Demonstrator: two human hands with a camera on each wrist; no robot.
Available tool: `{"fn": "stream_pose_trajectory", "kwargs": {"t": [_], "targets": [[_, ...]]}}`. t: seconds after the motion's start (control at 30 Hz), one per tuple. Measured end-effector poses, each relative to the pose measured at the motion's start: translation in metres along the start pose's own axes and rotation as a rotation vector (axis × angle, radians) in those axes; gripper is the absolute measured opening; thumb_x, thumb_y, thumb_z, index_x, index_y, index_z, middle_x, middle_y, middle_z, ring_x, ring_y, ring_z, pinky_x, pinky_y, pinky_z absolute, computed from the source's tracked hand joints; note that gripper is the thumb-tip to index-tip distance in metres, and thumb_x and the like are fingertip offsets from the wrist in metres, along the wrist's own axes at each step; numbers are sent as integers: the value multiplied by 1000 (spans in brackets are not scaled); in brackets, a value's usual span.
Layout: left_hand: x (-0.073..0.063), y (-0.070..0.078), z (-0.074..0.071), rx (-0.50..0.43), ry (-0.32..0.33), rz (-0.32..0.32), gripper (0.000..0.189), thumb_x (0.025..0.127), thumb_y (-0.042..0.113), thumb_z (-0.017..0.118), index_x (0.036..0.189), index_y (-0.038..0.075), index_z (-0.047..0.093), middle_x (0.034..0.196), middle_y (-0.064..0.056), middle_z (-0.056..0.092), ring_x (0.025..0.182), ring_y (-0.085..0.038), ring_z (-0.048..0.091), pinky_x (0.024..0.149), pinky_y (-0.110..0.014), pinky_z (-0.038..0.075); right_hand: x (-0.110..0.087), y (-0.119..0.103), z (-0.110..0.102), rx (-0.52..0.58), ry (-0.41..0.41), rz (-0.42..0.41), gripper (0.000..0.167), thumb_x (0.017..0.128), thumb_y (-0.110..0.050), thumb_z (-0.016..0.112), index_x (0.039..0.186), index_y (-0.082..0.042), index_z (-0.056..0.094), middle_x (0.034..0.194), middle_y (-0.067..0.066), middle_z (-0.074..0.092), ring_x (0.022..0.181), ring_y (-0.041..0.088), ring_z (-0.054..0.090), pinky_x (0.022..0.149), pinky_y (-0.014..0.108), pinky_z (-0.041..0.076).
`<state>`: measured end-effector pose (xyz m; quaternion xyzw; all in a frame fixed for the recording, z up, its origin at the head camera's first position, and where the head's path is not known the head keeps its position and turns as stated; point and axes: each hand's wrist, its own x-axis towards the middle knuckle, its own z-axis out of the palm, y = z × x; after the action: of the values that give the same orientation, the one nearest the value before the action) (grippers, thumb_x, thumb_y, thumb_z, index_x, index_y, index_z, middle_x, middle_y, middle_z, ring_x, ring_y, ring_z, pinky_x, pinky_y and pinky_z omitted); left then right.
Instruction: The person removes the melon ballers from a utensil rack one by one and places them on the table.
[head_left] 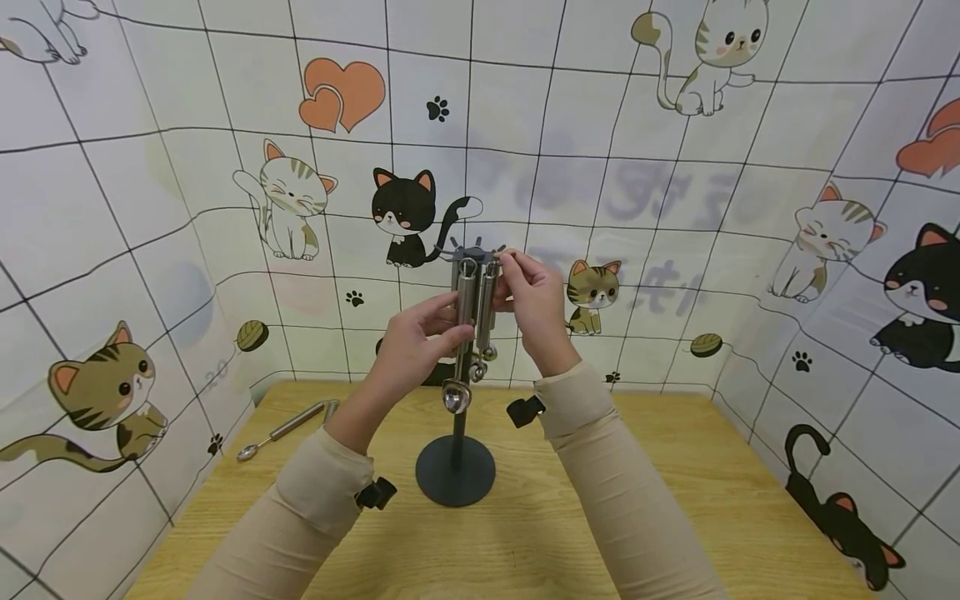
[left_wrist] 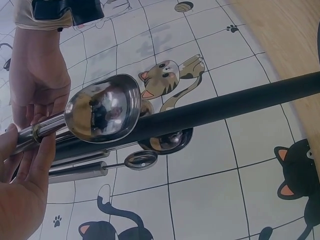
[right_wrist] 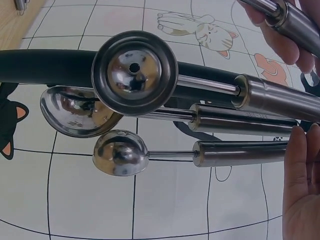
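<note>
The left grip [head_left: 405, 346] is holding a scoop [head_left: 455, 397] at the stand [head_left: 455, 487], the right grip's [head_left: 538, 308] closure is not showing clearly, other scoops [right_wrist: 121, 152] are already hanging, and a spoon [head_left: 296, 422] is lying on the table [head_left: 517, 533], seemingly remaining.

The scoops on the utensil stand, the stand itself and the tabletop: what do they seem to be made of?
Scoops: metal, probably stainless steel; the bowls mirror their surroundings, while the handles have a softer, satin sheen.
Utensil stand: perhaps metal with a matte dark-grey coating, though plastic is possible; its surface barely reflects.
Tabletop: wood or wood-look laminate, judging by its yellowish grain.
</note>
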<state>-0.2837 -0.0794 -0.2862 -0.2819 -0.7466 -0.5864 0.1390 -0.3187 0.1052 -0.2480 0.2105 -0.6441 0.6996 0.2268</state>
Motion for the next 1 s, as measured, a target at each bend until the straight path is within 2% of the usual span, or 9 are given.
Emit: {"fn": "stream_pose_trajectory", "kwargs": {"t": [0.27,0.4,0.57,0.7,0.83,1.0], "targets": [[-4,0,-4,-15,7,14,52,94,17,74,145,19,59,112,-11,73,103,-22,73,80,-35,61,-1,0,-1,2,2,3,31,104,-27,61,115,1,71,70,3,55,63,14,53,57,28,58],[-8,-1,-8,-1,20,-2,53,94,19,75,145,19,59,111,-10,73,103,-22,72,79,-37,62,-2,0,-1,1,1,8,31,104,-27,61,116,0,71,70,4,55,63,15,55,58,29,58],[-12,-7,-16,32,37,-23,54,94,25,76,145,22,58,114,-7,73,106,-21,71,79,-41,62,0,1,-1,5,8,23,31,104,-26,61,118,-1,71,70,3,58,63,14,56,59,30,59],[-15,-13,-22,39,42,-23,57,94,24,75,148,17,55,116,-10,72,107,-23,71,78,-39,62,1,1,-1,4,13,30,30,104,-26,62,118,-2,72,70,3,59,62,13,58,60,30,60],[-19,-18,-27,14,43,-48,58,95,21,75,148,13,53,117,-13,71,104,-25,72,76,-34,62,0,1,-1,4,12,32,30,103,-26,62,117,-2,72,70,4,59,62,14,57,59,31,60],[-22,-25,-32,-7,44,-94,57,95,18,74,148,14,54,116,-14,71,103,-25,72,77,-34,62,0,0,-1,1,11,29,30,103,-27,62,117,-2,72,70,4,59,62,14,57,58,30,60]]}}
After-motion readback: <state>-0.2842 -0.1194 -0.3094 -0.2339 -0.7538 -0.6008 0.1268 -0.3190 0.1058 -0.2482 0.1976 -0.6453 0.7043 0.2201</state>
